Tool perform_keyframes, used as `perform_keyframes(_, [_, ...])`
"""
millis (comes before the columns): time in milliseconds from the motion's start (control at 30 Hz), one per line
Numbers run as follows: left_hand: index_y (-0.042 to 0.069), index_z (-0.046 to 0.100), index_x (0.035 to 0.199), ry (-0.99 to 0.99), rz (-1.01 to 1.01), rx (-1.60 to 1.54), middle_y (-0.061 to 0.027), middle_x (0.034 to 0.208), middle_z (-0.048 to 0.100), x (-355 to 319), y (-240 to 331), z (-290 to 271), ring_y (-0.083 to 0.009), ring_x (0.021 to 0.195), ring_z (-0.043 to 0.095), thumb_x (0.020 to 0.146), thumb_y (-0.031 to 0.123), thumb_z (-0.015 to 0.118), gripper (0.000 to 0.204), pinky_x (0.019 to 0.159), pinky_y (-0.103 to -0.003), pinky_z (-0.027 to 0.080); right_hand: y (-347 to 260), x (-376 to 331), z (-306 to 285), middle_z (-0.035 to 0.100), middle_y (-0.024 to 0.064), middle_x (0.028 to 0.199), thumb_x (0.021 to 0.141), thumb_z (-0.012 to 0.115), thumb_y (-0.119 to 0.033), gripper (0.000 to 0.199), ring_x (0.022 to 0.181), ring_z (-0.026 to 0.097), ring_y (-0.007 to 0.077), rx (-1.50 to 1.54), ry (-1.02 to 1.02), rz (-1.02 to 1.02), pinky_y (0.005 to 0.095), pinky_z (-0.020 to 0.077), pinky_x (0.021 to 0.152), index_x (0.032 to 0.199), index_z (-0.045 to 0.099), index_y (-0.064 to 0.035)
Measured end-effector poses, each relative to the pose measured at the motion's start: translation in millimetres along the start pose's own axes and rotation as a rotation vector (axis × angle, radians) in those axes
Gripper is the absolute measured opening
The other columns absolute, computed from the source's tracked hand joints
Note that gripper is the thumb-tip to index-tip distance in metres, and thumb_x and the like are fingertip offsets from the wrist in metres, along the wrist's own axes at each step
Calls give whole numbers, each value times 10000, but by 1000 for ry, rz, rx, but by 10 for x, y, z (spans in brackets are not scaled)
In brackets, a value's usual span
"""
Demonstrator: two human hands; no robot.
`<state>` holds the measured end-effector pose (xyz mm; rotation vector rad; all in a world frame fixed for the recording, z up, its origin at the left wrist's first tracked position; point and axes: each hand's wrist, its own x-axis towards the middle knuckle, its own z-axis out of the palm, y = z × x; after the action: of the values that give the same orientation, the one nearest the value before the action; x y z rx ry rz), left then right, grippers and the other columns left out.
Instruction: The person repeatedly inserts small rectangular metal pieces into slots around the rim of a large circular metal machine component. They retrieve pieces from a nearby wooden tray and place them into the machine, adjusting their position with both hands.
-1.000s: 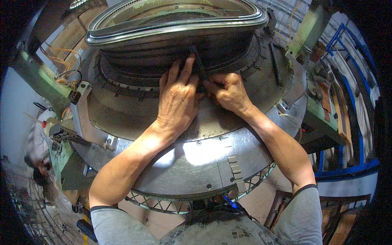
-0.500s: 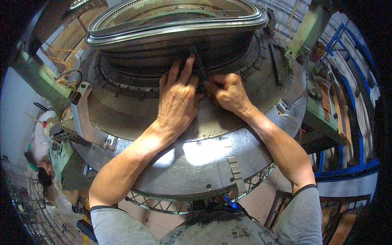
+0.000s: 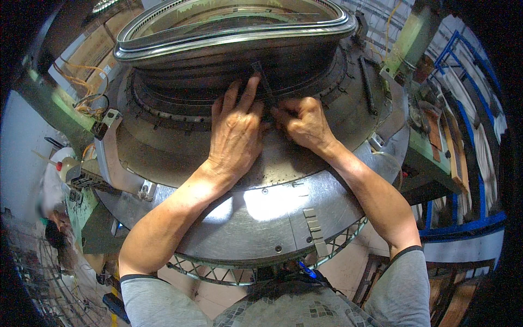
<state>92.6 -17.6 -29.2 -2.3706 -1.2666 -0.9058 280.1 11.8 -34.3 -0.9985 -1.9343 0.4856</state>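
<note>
In front of me stands a large round metal part with a dark, ribbed cylindrical wall (image 3: 180, 76) and a shiny upper rim (image 3: 239, 38). My left hand (image 3: 235, 133) lies against its lower wall with fingers stretched upward. One fingertip touches the upper end of a thin dark strip-like tool (image 3: 264, 80), which slants across the wall; the left thumb is mostly hidden. Just right of it, my right hand (image 3: 305, 122) is closed in a pinch by the strip's lower end. What lies between those fingertips is too dark to make out.
A wide shiny metal ring (image 3: 256, 218) surrounds the part's base, with curved metal brackets (image 3: 111, 158) on both sides. Green beams (image 3: 60, 103) flank it. Blue racking (image 3: 463, 226) stands right; another person (image 3: 54, 231) is at far left. A dark rod (image 3: 368, 87) lies on the sloping flange.
My hands and the strip stay practically where they were. At the far left, the other person has shifted slightly.
</note>
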Motion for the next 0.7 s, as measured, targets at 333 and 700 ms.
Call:
perform_keyframes(333, [-10,662,1047,1,17,28,-136,1595,327,-6,-16,27,-412,1351,389,798,146,706,296,1031,-575,392,-26,2,-14,622,90,567,901,686,-145,178,547,536,94,13,-6,18,320,453,512,844,749,11])
perform_keyframes(700, [-3,669,1047,-24,24,57,-115,1617,292,-12,-15,14,-402,1362,361,807,167,701,296,1019,-588,393,-64,14,-42,687,271,833,796,622,-117,207,700,711,347,-8,-45,128,411,543,664,914,745,-1])
